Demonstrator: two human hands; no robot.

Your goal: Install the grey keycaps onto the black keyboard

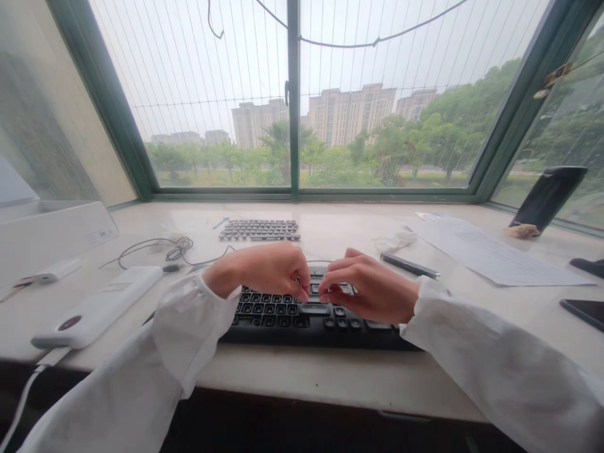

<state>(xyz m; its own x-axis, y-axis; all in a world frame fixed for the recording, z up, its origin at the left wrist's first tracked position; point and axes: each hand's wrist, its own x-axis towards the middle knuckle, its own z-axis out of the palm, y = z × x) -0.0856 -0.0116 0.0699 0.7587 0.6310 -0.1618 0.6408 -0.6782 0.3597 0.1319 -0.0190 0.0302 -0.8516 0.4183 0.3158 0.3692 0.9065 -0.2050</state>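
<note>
A black keyboard (268, 333) lies near the front edge of the white sill. Bare key sockets show on its left part, while keycaps sit on its right part, among them a long keycap (314, 309). My left hand (276, 269) is just above the middle of the keyboard, curled with thumb and fingertips pinched. Close on its right, my right hand (370, 286) is also pinched, fingertips pointing down at the keys. Whatever is between the fingers of either hand is too small or hidden to make out. Loose keycaps (259, 229) lie in rows behind the keyboard.
To the left are a white power bank (101, 305) with cables, a tangled black cable (179, 250) and a white box (56, 233). A black pen (408, 265), paper sheets (491, 251) and a phone (585, 311) lie right. A dark upright object (550, 198) leans by the window.
</note>
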